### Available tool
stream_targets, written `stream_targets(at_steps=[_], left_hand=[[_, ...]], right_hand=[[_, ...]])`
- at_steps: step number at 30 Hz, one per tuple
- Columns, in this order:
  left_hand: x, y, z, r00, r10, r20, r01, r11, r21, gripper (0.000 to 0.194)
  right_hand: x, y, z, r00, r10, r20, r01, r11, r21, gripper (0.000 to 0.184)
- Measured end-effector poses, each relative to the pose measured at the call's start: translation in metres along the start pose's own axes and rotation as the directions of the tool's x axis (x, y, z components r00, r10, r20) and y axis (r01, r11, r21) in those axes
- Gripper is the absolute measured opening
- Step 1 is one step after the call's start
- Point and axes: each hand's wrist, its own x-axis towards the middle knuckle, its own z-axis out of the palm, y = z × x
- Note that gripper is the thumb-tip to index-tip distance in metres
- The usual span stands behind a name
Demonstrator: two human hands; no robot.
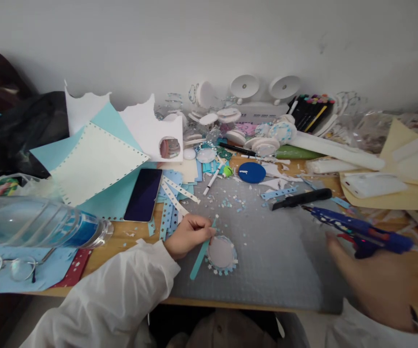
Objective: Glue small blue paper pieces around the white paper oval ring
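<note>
My left hand (187, 235) is closed in a pinch on a light blue paper strip (200, 256) that slants down to the left over the grey cutting mat (274, 256). Just right of the strip lies a round white disc (221, 253) edged with small blue paper bits. My right hand (371, 285) is blurred by motion at the lower right, just below a blue glue gun (357, 231) lying on the mat's right side. Its fingers are smeared, and I cannot make out whether it touches the gun.
A dark phone (143, 195), blue and cream paper sheets (96, 162) and a plastic water bottle (35, 221) lie at the left. Glasses (11, 267) rest near the front left edge. A black knife (301, 198), a blue round disc (252, 172), markers and white discs crowd the back.
</note>
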Motion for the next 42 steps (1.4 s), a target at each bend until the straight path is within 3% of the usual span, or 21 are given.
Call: stream_targets(at_steps=[2,3,7,11,16,25,34,42], left_hand=[[0.000,0.001,0.000,1.000,0.000,0.006,0.000,1.000,0.006,0.035],[0.000,0.001,0.000,1.000,0.001,0.010,-0.001,1.000,0.008,0.035],[0.001,0.002,0.000,1.000,0.000,0.015,0.000,1.000,0.016,0.036],[0.001,0.002,-0.001,1.000,-0.018,0.026,0.017,0.999,0.035,0.039],[0.001,0.004,-0.001,0.998,-0.018,0.055,0.014,0.997,0.076,0.044],[0.002,0.010,-0.001,0.992,-0.039,0.119,0.026,0.993,0.114,0.043],[0.001,0.005,-0.002,0.989,-0.015,0.145,0.001,0.995,0.095,0.038],[0.001,0.007,0.000,0.987,-0.014,0.161,0.003,0.998,0.070,0.040]], right_hand=[[0.005,-0.021,-0.010,0.989,0.148,-0.021,-0.148,0.989,0.015,0.049],[0.007,-0.034,-0.013,0.989,0.143,-0.024,-0.141,0.987,0.072,0.042],[0.009,-0.089,-0.013,0.994,-0.031,0.102,-0.005,0.941,0.338,0.027],[-0.006,-0.120,0.013,0.972,-0.154,0.179,0.034,0.841,0.540,0.020],[-0.025,-0.116,0.035,0.932,-0.250,0.265,0.055,0.816,0.576,0.022],[-0.032,-0.117,0.030,0.873,-0.390,0.294,0.155,0.792,0.591,0.029],[-0.035,-0.115,0.036,0.871,-0.451,0.194,0.277,0.778,0.564,0.031],[-0.034,-0.115,0.034,0.860,-0.460,0.222,0.279,0.787,0.550,0.031]])
